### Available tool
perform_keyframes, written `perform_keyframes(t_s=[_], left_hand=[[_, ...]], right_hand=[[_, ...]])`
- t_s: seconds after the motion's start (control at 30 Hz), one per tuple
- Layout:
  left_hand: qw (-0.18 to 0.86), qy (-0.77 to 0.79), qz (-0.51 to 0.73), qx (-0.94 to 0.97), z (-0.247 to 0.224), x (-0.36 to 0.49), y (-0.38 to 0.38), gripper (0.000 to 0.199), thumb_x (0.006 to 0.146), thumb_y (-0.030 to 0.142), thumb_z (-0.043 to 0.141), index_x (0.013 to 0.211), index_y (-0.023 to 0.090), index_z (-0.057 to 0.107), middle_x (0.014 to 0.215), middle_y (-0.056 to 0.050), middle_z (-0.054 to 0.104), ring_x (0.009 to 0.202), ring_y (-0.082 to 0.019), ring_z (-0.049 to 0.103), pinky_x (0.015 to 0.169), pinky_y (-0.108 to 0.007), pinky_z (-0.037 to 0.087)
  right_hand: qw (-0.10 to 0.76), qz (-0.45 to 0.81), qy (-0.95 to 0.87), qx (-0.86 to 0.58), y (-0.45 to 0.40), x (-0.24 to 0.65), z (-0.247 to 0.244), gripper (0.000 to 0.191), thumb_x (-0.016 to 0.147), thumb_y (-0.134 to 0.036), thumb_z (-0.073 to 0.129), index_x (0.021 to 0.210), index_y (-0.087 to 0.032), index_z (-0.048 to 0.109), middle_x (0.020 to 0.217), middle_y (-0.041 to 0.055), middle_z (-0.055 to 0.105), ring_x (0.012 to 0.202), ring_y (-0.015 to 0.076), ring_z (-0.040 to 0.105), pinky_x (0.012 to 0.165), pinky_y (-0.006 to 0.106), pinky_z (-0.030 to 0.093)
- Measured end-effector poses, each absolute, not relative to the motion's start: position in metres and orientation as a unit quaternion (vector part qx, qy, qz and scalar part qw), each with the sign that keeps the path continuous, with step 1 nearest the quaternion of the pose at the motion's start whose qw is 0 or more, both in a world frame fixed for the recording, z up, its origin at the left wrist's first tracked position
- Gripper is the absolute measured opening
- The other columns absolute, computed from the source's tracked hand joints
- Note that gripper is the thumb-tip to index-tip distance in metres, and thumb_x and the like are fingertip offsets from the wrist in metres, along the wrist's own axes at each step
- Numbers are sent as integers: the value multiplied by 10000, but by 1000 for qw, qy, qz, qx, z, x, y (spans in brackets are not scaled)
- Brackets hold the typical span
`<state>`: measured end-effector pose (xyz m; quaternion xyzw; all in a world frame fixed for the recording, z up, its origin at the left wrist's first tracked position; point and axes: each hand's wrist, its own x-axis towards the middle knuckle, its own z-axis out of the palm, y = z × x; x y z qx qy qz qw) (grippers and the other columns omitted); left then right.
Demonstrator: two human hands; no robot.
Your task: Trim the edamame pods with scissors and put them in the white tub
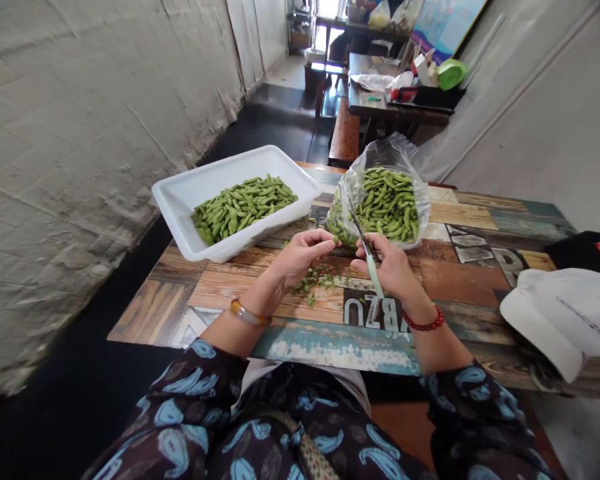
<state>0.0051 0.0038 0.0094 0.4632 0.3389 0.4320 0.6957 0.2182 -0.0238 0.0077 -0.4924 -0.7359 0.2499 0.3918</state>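
My left hand [303, 257] pinches a green soybean pod [335, 239], mostly hidden by the fingertips. My right hand [391, 265] is closed around scissors with a pale green handle [375, 277]; their blades point up and away from me. Just beyond both hands stands a clear plastic bag [422, 200], its mouth wide, filled with soybean pods [390, 200]. To the left, a white plastic tub [180, 200] holds a heap of pods [247, 208]. Small green trimmings [310, 283] lie scattered on the table below my hands.
The wood-patterned table [460, 277] carries a white cap [565, 313] at its right edge, with a black object [577, 252] behind it. A rough wall [80, 133] runs along the left. Farther off stand a bench [345, 132] and a second table [367, 103] with clutter.
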Motion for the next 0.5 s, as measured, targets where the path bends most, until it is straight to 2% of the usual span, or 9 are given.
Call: perform_keyframes(t_s=[0.07, 0.13, 0.2, 0.3, 0.4, 0.5], left_hand=[[695, 344, 422, 470, 7, 0, 6, 338, 671, 401, 820, 739, 120, 645, 634, 31, 511, 484, -22, 307, 433, -193, 171], [690, 351, 416, 478, 4, -3, 6, 336, 696, 414, 800, 730, 123, 635, 602, 38, 486, 482, -28, 299, 443, -201, 172], [679, 353, 419, 489, 2, -5, 6, 319, 724, 412, 780, 735, 128, 636, 593, 38, 486, 498, -40, 324, 463, -205, 208], [649, 342, 431, 526, 1, -5, 3, 253, 755, 367, 760, 791, 130, 680, 662, 14, 569, 579, -66, 430, 547, -207, 320], [614, 328, 446, 562, 2, -4, 1, 190, 784, 321, 731, 827, 139, 701, 760, -14, 644, 691, -102, 527, 661, -225, 400], [583, 325, 449, 594, 3, -5, -1, 154, 816, 299, 684, 826, 146, 691, 791, -24, 666, 720, -119, 556, 685, -236, 419]], right_hand=[[406, 237, -731, -494, -25, 215, -2, 307, 811, -404, 691, 1026, -205, 599, 830, 25, 671, 705, 168, 635, 725, 317, 542], [379, 217, -752, -493, -28, 215, -7, 306, 819, -390, 689, 1057, -211, 617, 828, 27, 674, 698, 173, 631, 704, 317, 546], [344, 203, -780, -482, -30, 218, -9, 388, 824, -375, 689, 1171, -220, 611, 924, 51, 688, 750, 191, 642, 721, 333, 556], [307, 196, -807, -465, -31, 221, -9, 536, 830, -364, 695, 1325, -224, 543, 1078, 87, 666, 862, 217, 645, 799, 367, 562], [293, 181, -819, -459, -33, 220, -9, 546, 827, -376, 711, 1321, -216, 544, 1087, 96, 645, 922, 235, 627, 845, 389, 552], [293, 161, -825, -455, -35, 215, -6, 532, 828, -382, 718, 1307, -223, 551, 1038, 84, 639, 926, 239, 612, 862, 397, 539]])
